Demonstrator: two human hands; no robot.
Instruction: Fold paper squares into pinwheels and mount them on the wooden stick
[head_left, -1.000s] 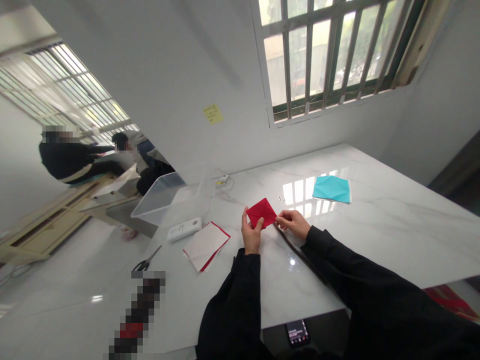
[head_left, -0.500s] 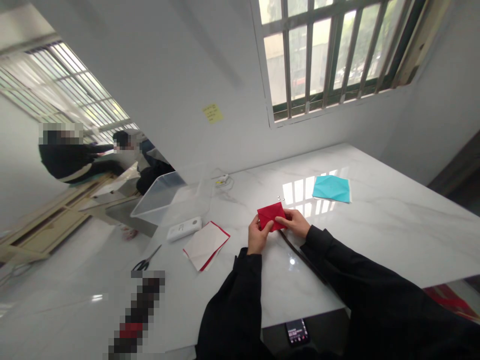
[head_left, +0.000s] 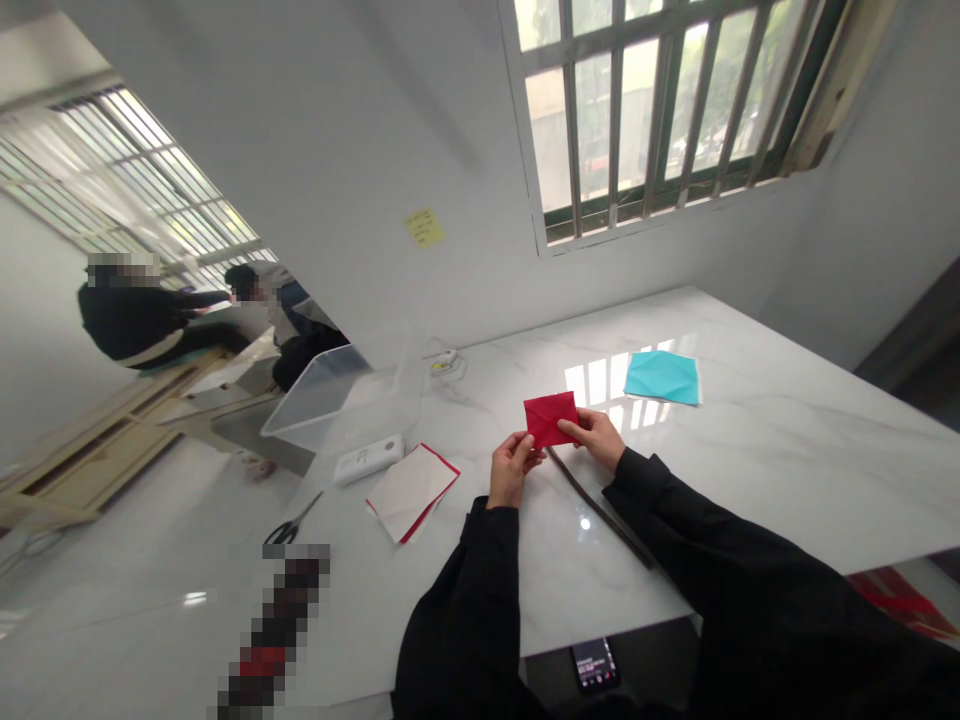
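A small red paper envelope (head_left: pixel 550 412) with folded flap creases is raised over the table in front of me. My right hand (head_left: pixel 600 437) grips its right side, thumb across the front. At the lower left corner, my left hand (head_left: pixel 511 468) pinches the envelope between thumb and fingers. Under it a thin dark brown strip (head_left: pixel 600 510) lies slantwise on the white marbled table (head_left: pixel 757 450). Left of my hands rest white and red paper sheets (head_left: pixel 414 490). Farther right lies a turquoise folded paper (head_left: pixel 661 377) on a white sheet.
A white oblong device (head_left: pixel 369 459) lies beside a clear plastic bin (head_left: pixel 315 395). Black-handled scissors (head_left: pixel 289 528) are at the left. A small white object with a cable (head_left: pixel 445 358) sits by the wall. A phone (head_left: pixel 595 665) is below the front edge. Two people sit far left.
The red envelope has moved slightly up and right. My left hand has slid from its left side down to the lower left corner, while my right hand keeps hold.
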